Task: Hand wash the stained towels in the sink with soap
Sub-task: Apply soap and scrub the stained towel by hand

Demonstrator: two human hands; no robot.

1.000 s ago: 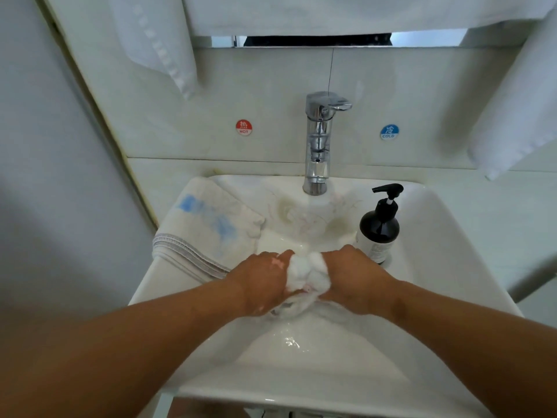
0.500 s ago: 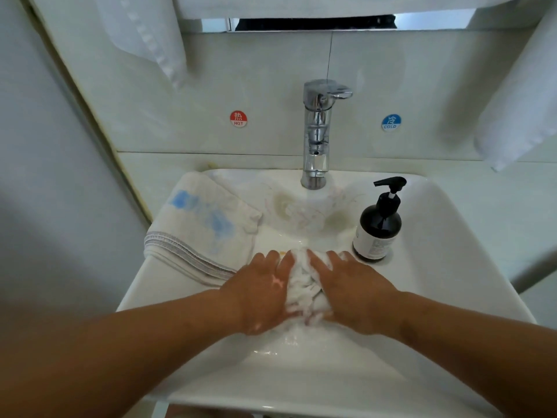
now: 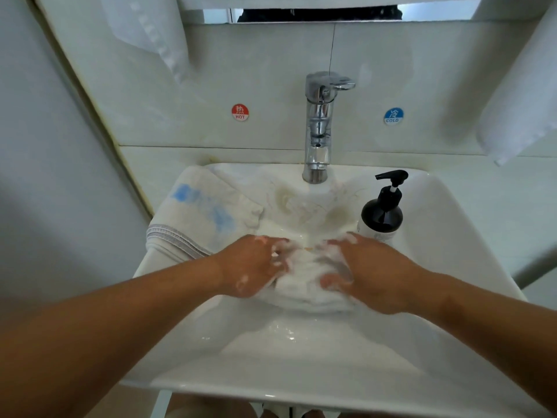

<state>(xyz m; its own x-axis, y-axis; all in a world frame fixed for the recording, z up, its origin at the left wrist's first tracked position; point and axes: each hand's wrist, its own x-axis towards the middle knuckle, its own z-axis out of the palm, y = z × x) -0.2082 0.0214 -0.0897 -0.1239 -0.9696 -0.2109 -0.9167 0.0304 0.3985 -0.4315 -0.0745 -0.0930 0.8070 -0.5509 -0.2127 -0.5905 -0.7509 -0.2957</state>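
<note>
Left hand (image 3: 253,267) and right hand (image 3: 376,276) clutch a bunched, sudsy white towel (image 3: 304,285) between them. Folded blue-stained towel (image 3: 205,212) sits just beyond left hand.

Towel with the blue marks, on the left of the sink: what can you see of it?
The blue-stained towel is off-white, seemingly soft cotton, folded in layers, with smeared blue blotches on top and a grey woven band along its near edge. It lies draped over the left rim of the sink, one corner dipping toward the basin, with no suds on it. The left hand and right hand grip a separate soapy towel beside it; the left wrist crosses its near corner, contact unclear.
</note>
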